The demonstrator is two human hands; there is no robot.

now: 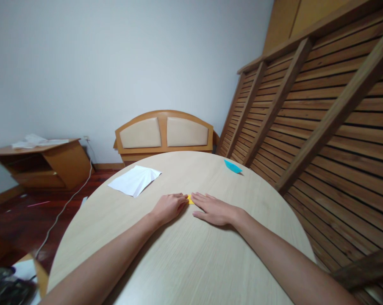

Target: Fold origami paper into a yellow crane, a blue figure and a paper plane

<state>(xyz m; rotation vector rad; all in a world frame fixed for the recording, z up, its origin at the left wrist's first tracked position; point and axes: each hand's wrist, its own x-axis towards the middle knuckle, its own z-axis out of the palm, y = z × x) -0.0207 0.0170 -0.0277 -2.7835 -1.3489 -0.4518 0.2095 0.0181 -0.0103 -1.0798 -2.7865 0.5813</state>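
A small piece of yellow paper (190, 199) lies on the round table between my hands, mostly covered by fingers. My left hand (170, 208) rests on its side at the paper's left, with fingers bent together and their tips holding the paper's edge. Flat on the table from the other side is my right hand (213, 209), its fingers stretched out over the paper's right part and its thumb apart. How the yellow paper is folded cannot be made out.
The round wooden table (191, 262) carries a creased white sheet (134, 181) at the back left and a folded blue paper piece (232, 166) at the back right. A slatted wooden frame (293, 114) leans close on the right. A low cabinet (62, 165) stands left.
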